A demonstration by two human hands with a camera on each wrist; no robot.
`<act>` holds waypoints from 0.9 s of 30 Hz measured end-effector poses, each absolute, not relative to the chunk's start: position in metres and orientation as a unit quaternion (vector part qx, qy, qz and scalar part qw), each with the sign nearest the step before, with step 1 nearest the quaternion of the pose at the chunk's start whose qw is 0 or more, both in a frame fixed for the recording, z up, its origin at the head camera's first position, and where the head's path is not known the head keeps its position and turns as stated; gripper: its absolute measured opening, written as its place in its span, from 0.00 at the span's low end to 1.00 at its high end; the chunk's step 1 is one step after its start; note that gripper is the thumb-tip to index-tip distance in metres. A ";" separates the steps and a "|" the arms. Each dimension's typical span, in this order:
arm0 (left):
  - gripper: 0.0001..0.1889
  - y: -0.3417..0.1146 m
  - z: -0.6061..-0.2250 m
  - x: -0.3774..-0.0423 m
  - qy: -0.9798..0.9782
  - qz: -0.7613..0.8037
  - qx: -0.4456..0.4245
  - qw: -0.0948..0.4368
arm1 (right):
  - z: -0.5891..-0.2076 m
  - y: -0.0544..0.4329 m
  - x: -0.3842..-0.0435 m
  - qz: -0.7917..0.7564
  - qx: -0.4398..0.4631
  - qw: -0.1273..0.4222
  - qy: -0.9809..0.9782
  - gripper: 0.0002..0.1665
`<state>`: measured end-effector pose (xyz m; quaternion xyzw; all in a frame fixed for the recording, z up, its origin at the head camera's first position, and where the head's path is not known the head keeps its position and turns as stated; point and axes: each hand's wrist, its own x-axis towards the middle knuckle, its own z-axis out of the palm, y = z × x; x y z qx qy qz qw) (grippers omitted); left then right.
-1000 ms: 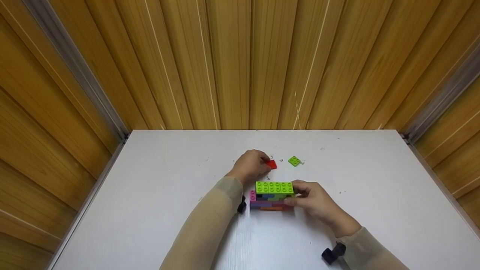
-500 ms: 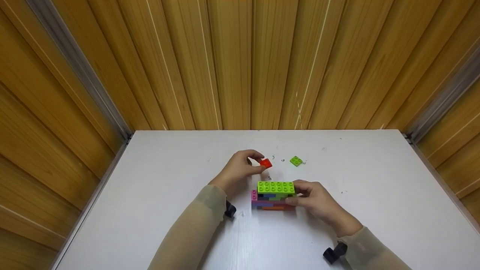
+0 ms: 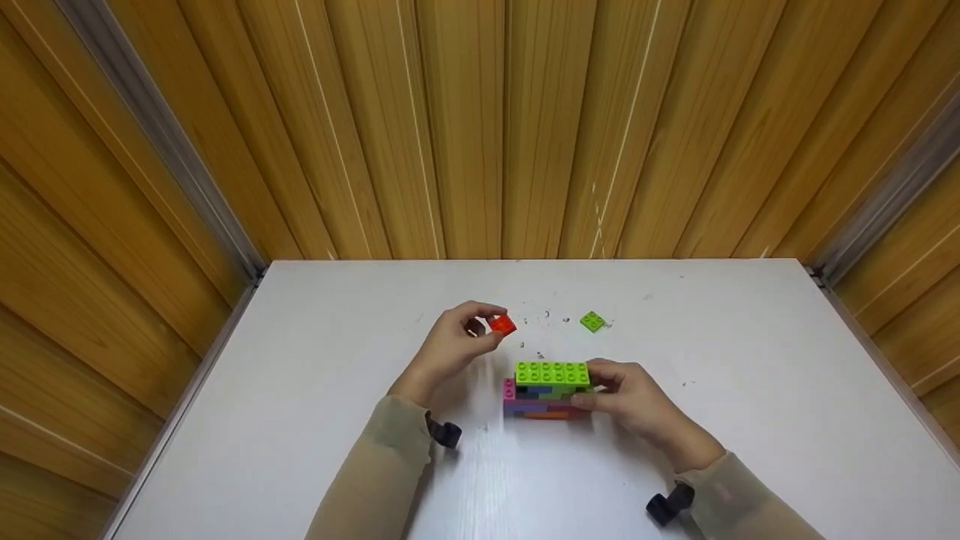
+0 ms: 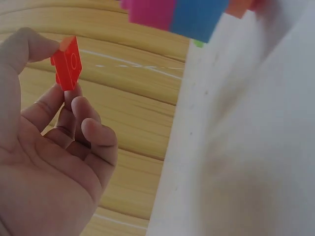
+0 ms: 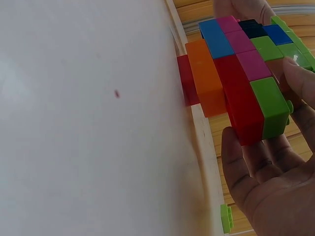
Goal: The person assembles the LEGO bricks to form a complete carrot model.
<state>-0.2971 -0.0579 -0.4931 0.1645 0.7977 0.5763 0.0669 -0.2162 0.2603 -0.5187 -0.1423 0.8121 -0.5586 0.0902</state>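
Note:
Between thumb and fingertips, my left hand [image 3: 448, 341] pinches a small red toy brick [image 3: 502, 325], up and to the left of the brick stack. The left wrist view shows the thin red brick [image 4: 69, 63] on edge, its studs facing the palm. My right hand [image 3: 634, 397] grips the right end of a stack of joined toy bricks [image 3: 552, 373]. Lime bricks with studs form the top of that stack. Seen from the right wrist, the built bricks [image 5: 241, 93] show orange, red, blue, pink and lime layers, with fingers curled around one end.
A loose lime four-stud brick [image 3: 592, 322] lies on the white table [image 3: 337, 322], behind the stack. Small dark marks dot the tabletop near it. Wood-look panels [image 3: 465, 127] rise behind the table and at both sides.
My left hand has lifted the red brick from near the lime one and drawn it leftward, tilting it. My right hand and the stack have stayed nearly still.

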 end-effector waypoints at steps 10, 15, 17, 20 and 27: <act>0.15 -0.072 -0.475 -0.281 0.774 0.601 0.196 0.049 | -0.519 0.261 -0.216 -0.560 -0.152 0.086 0.810 0.26; 0.15 -0.069 -0.472 -0.276 0.755 0.614 0.211 0.095 | -0.517 0.260 -0.216 -0.563 -0.148 0.087 0.808 0.26; 0.15 -0.067 -0.471 -0.274 0.757 0.608 0.212 0.112 | -0.517 0.260 -0.216 -0.564 -0.147 0.088 0.808 0.26; 0.13 -0.065 -0.470 -0.271 0.762 0.598 0.220 0.117 | -0.518 0.260 -0.216 -0.565 -0.148 0.090 0.807 0.26; 0.10 -0.063 -0.470 -0.265 0.763 0.588 0.237 0.125 | -0.520 0.261 -0.216 -0.566 -0.153 0.087 0.806 0.26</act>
